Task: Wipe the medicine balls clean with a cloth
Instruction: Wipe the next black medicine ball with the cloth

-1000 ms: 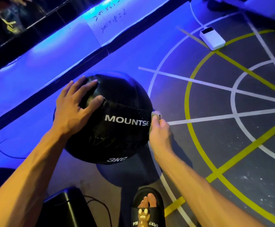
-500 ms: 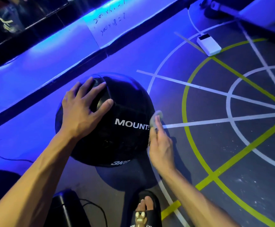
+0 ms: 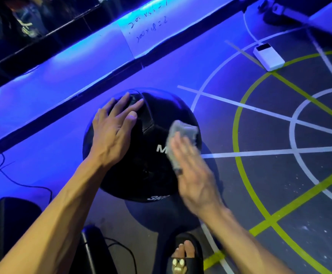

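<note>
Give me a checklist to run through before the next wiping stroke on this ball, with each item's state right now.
1. Ball steadied: ok, the left hand lies flat on its upper left side.
2. Cloth against the ball: ok, the right hand presses it on the right side, over the lettering.
3. Grip on the cloth: cannot tell, the right hand is blurred.
4. Ball's support: cannot tell, its underside is hidden.
5. Path clear of the left hand's fingers: ok, they sit apart from the cloth.
6. Ball already clean: cannot tell, black surface under blue light.
</note>
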`<state>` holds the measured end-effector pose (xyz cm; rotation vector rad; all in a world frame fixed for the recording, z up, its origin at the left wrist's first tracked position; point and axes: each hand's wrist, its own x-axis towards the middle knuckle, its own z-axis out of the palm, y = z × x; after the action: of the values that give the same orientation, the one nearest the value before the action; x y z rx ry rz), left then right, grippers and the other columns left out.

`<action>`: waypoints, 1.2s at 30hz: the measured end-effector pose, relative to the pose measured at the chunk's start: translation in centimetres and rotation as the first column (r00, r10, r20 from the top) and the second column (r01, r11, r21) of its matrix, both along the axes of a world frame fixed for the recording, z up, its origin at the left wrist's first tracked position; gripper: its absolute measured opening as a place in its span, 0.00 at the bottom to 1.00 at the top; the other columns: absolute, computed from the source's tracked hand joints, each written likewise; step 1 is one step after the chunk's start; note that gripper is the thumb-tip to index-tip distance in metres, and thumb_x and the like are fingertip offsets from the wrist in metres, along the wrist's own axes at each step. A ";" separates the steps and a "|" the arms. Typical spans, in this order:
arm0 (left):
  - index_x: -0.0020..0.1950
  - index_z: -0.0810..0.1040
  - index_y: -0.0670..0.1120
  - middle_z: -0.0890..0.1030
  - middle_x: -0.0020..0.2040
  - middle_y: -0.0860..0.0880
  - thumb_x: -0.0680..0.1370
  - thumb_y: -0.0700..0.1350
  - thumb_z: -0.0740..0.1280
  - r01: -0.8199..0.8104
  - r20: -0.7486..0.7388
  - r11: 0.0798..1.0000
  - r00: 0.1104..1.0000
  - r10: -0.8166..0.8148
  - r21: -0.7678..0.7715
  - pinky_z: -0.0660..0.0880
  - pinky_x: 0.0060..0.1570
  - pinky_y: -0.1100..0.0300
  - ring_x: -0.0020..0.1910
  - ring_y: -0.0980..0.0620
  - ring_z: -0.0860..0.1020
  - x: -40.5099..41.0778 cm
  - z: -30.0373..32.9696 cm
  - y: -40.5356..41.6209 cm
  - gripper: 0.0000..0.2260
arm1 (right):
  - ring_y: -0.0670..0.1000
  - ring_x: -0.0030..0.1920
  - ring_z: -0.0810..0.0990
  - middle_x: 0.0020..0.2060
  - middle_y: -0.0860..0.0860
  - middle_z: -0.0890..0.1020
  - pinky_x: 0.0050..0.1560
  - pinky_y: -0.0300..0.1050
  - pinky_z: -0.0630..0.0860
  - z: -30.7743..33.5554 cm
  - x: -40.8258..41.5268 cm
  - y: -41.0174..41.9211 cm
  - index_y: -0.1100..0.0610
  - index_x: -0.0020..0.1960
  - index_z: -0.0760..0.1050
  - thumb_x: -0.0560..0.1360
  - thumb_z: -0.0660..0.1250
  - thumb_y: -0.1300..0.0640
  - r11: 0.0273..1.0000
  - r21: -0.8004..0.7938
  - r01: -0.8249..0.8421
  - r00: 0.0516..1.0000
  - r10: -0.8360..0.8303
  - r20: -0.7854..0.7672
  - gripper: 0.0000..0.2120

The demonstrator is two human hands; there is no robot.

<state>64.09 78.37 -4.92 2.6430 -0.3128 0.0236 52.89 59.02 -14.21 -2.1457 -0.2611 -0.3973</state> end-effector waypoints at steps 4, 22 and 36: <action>0.73 0.68 0.69 0.61 0.81 0.58 0.79 0.65 0.44 -0.008 -0.027 1.000 1.000 0.008 -0.005 0.44 0.77 0.51 0.80 0.50 0.56 0.3 0.2 -1.5 0.26 | 0.41 0.79 0.58 0.78 0.44 0.61 0.76 0.33 0.55 0.4 1.0 -1.0 0.57 0.79 0.63 0.83 0.56 0.60 0.957 0.244 0.158 0.966 -0.098 -0.239 0.25; 0.73 0.73 0.63 0.63 0.81 0.56 0.76 0.64 0.40 -0.042 -0.052 0.995 0.998 0.037 -0.094 0.42 0.78 0.50 0.80 0.53 0.55 0.1 1.0 -3.6 0.33 | 0.49 0.81 0.56 0.80 0.49 0.60 0.80 0.47 0.55 -1.8 -1.1 -1.0 0.58 0.80 0.60 0.83 0.56 0.61 0.988 0.124 0.088 0.991 -0.074 -0.113 0.25; 0.67 0.72 0.67 0.67 0.79 0.56 0.80 0.59 0.46 -0.051 -0.030 0.988 0.998 0.047 -0.148 0.48 0.79 0.45 0.79 0.52 0.59 0.7 0.5 -2.5 0.21 | 0.44 0.37 0.71 0.37 0.46 0.75 0.37 0.40 0.65 -5.6 0.6 -1.2 0.52 0.46 0.73 0.85 0.58 0.51 0.484 0.399 0.778 0.474 -0.037 -0.880 0.12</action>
<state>64.78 75.84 -4.45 2.5001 -0.2280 0.0267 53.54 57.81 -19.85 -1.2233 0.9428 0.1938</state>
